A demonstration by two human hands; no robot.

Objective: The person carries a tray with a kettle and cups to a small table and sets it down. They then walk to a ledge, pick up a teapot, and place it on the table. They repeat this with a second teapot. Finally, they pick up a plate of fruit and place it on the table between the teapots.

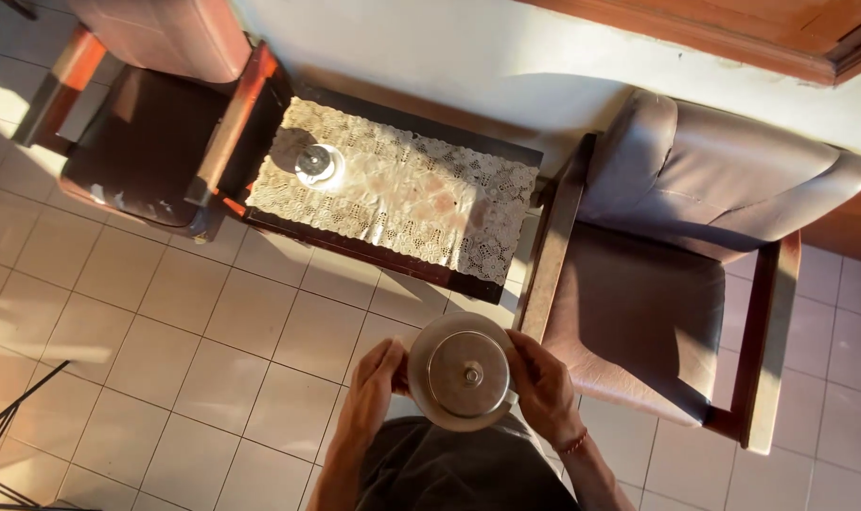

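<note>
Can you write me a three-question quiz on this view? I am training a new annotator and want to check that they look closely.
1. True or false: both hands hold the lidded metal pot.
2. What small thing stands on the lace cloth of the low table?
A. a small metal lidded container
B. a glass vase
C. a folded newspaper
3. Which armchair is nearer the pot, the one left or right in the picture?

Key:
1. True: the left hand grips one side and the right hand the other.
2. A: the small metal container sits near the cloth's left end.
3. The right armchair; the left armchair stands beyond the table.
</note>
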